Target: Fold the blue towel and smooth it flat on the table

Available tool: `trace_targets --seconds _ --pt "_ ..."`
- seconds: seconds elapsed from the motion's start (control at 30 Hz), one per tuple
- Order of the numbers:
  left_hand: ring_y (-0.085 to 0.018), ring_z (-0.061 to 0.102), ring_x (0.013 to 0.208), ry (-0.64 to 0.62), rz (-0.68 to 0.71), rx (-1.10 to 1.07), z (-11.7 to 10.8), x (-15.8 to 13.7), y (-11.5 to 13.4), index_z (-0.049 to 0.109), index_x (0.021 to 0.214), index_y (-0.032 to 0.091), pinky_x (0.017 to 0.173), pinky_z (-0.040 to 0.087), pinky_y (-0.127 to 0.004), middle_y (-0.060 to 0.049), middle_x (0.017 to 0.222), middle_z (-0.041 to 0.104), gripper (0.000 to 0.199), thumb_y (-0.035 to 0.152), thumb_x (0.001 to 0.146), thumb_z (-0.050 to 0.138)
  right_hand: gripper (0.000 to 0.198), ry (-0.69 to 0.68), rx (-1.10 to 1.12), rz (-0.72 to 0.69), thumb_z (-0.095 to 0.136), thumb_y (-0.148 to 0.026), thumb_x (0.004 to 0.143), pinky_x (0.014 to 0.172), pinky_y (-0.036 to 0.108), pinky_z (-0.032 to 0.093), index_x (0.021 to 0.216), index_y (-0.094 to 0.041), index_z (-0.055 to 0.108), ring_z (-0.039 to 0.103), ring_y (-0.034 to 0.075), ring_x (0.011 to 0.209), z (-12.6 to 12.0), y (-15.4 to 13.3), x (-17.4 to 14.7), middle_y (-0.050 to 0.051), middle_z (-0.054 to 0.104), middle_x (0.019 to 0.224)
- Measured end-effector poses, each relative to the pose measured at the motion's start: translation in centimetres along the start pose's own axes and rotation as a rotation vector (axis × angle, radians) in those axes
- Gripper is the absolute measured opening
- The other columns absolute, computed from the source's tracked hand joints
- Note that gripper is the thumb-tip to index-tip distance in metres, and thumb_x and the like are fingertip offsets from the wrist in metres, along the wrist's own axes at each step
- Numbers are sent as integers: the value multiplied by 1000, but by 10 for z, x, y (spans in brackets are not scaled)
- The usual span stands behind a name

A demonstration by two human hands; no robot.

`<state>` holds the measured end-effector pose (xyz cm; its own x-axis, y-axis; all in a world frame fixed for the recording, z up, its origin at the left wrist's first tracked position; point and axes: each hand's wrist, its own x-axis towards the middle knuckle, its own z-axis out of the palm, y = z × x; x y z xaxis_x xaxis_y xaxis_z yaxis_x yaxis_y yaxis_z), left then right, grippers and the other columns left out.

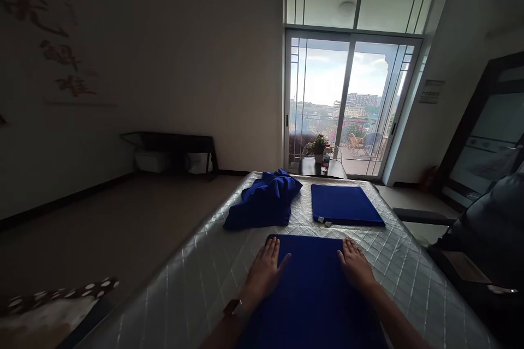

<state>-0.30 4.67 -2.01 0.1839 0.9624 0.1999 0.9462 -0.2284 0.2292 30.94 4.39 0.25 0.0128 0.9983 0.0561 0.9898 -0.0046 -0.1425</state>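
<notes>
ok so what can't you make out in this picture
All in the head view:
Near end of the nearest blue cloth: cut off by the bottom edge.
Palms of the left hand and right hand: hidden by their backs.
Inside of the crumpled blue cloth: hidden by its folds.
Wall notice: text too small, blurred.

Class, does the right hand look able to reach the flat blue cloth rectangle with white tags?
Probably yes: only silver quilted covering shows between the right hand and the flat blue cloth rectangle.
</notes>
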Motion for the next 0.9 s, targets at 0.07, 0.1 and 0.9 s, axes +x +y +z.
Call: trace_targets --seconds 0.07,0.1,0.9 --pt "-30 26 157 -5 -12 2 0 -1 0 36 159 4 128 27 -49 -17 168 31 82 63 106 16 69 10 16 5 21 -40 103 129 41 14 162 -4 27 16 22 159 7 4 1 12 23 171" --pt "-30 26 158 -1 -14 4 0 -1 1 36 160 6 128 28 -49 -16 168 30 82 63 106 15 69 17 23 3 21 -41 103 129 40 13 162 -5 26 15 22 160 11 5 0 11 23 171" --pt "-27 33 155 -102 344 -169 29 41 188 41 159 12 128 28 -49 -16 163 42 76 59 107 10 65 37 29 -48 29 -23 98 129 42 16 162 -10 31 19 23 159 15 13 -6 10 27 170"
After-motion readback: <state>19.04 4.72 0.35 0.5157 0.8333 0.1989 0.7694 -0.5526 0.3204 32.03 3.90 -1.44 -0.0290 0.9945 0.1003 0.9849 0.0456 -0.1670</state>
